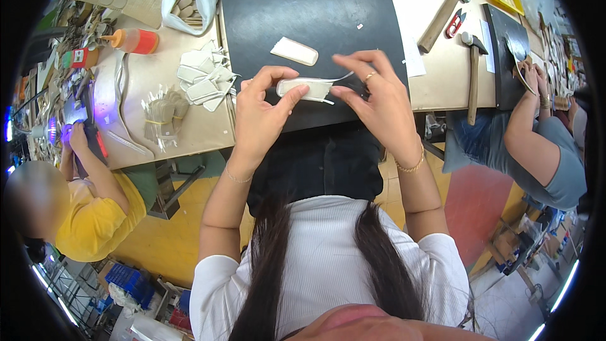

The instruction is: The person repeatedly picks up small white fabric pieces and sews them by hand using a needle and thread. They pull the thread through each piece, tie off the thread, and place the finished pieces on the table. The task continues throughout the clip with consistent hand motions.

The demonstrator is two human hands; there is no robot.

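Observation:
Over the black work mat [303, 12], my left hand [262, 110] pinches a small white strap-shaped piece [306, 89] with a rounded left end. Its thumb presses on the top face and its fingers lie along the far edge. At the piece's right end, two thin edges splay apart, the upper one reaching toward my right hand [382, 98]. That hand's thumb is beside the lower edge, while its index finger is raised and apart from the thumb. Whether a finger touches the upper edge, I cannot tell. A similar pale piece [295, 51] lies flat on the mat just beyond.
Left of the mat are a pile of white pieces [205, 76], bundled beige strips [165, 113], an orange-capped bottle [136, 41] and a bag of beige pieces [189, 9]. Two hammers [473, 76] and red snips [454, 23] lie right. Co-workers sit on both sides.

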